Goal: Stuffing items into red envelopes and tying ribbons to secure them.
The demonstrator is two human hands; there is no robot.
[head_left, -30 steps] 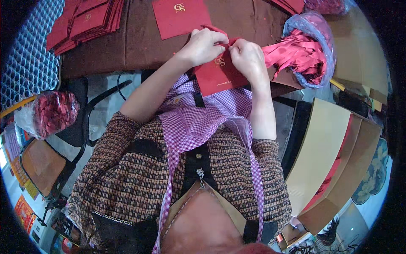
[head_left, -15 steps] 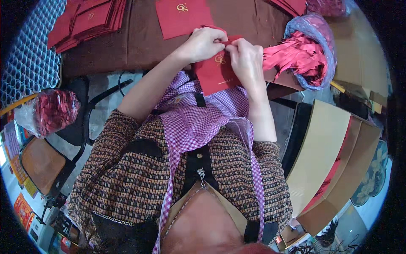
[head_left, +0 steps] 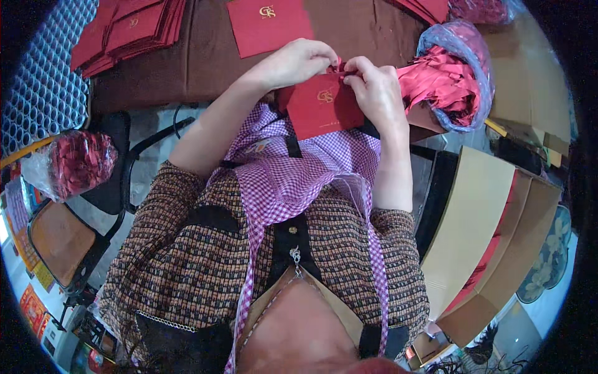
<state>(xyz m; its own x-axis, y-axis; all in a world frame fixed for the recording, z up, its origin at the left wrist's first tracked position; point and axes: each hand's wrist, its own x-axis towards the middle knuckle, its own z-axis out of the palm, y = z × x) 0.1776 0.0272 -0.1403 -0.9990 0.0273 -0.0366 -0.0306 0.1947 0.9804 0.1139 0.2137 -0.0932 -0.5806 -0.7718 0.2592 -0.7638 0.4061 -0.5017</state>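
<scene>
Left hand [head_left: 298, 62], right hand [head_left: 374, 90] — fingers pinching red envelope [head_left: 324, 106] top; gold emblem at centre.

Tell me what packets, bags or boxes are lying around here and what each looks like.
Red envelope: flat, gold emblem, held by left hand and right hand.
Second red envelope: flat on brown table.
Envelope stack: red, far left.
Clear bag: red scraps, right.
Cardboard boxes: tan, lower right.
</scene>
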